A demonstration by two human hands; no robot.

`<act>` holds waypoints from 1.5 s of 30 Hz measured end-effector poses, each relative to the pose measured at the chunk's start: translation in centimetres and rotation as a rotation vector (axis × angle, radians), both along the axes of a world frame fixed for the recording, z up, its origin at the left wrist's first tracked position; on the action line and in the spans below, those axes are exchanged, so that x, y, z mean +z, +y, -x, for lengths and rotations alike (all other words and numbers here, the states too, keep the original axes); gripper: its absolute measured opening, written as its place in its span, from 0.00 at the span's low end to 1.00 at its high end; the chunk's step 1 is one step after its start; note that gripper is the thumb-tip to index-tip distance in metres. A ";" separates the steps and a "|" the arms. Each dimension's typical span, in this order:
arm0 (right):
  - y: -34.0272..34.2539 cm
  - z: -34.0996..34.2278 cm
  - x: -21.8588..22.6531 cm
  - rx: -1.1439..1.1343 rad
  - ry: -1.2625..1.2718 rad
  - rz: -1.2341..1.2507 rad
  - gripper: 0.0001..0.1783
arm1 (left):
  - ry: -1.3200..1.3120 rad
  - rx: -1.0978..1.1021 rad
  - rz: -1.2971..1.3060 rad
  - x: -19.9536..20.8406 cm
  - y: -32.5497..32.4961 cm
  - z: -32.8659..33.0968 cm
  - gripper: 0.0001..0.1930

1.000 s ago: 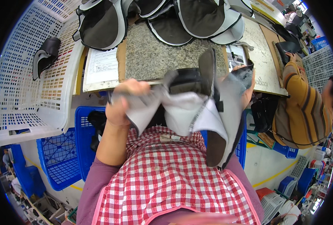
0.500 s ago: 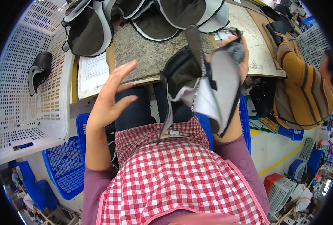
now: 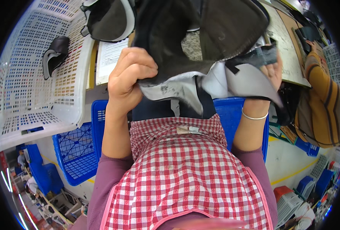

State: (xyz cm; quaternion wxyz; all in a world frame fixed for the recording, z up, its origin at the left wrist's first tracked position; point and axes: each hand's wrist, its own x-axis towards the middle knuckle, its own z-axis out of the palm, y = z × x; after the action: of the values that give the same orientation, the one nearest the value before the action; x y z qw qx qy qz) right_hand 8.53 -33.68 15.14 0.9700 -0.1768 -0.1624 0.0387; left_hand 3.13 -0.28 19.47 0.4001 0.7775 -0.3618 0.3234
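Stretched out between my hands is a boot upper (image 3: 162, 57), dark brown on one face, with pale grey and white panels hanging along its lower side. The fingers of my left hand (image 3: 129, 74) are closed around its left edge. At its right end my right hand (image 3: 273, 73) grips it, partly hidden behind a dark flap. Through a gap in the upper a speckled stone slab (image 3: 192, 46) shows. A similar upper (image 3: 112, 19), dark inside with a pale rim, lies on the table beyond my left hand.
A white plastic basket (image 3: 9, 136) stands at the left with one dark upper (image 3: 57, 53) inside. A printed sheet (image 3: 109, 57) lies on the table. Blue crates (image 3: 72, 157) sit lower left. At the right, a person in a striped top (image 3: 319, 103) works close by.
My left hand has come up and closed on the upper's left edge; before, it was open and empty. The upper has been raised and spread wide. My right hand has shifted right with it.
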 end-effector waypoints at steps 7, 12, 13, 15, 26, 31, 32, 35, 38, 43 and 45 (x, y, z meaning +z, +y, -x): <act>2.2 0.9 -2.4 0.134 0.404 -0.017 0.23 | -0.224 0.163 -0.191 -0.4 -0.1 -2.6 0.13; 3.7 6.4 1.0 0.434 -0.445 -0.011 0.27 | -0.218 0.208 -0.093 -3.5 -1.8 -2.8 0.11; 4.6 7.2 1.8 0.623 -0.668 0.062 0.25 | -0.212 0.215 -0.063 -4.0 -2.1 -2.8 0.10; 7.2 9.3 2.8 0.717 -0.932 0.432 0.20 | -0.192 0.206 -0.040 -4.8 -2.4 -2.8 0.10; 9.0 7.1 -1.4 -0.067 -0.001 1.065 0.14 | -0.054 0.238 -0.024 -5.8 -0.9 -2.4 0.14; 7.0 5.0 0.7 0.126 0.108 0.991 0.25 | 0.037 0.166 0.081 -5.8 -0.1 -2.8 0.17; 6.8 4.6 0.8 0.139 0.112 0.998 0.26 | 0.095 0.164 0.070 -5.7 -0.1 -2.8 0.17; 6.9 4.0 0.6 0.073 0.020 1.012 0.26 | 0.198 0.150 0.024 -5.3 -0.2 -2.2 0.17; 8.2 3.7 0.1 -0.053 -0.309 1.126 0.26 | 0.257 0.181 0.013 -4.8 -0.7 -1.6 0.16; 10.2 2.1 0.2 -0.664 -0.749 1.416 0.20 | 0.372 0.208 0.220 -3.5 -1.1 -1.8 0.11; 10.7 1.4 0.3 -0.614 -0.630 1.333 0.16 | 0.409 0.226 0.241 -2.9 -1.2 -2.0 0.11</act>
State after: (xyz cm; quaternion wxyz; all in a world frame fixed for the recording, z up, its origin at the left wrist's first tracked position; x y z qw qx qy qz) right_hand 7.10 -23.00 15.42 0.5360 -0.7590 -0.3154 -0.1929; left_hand 5.17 -1.44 16.58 0.5158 0.8089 -0.1434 0.2430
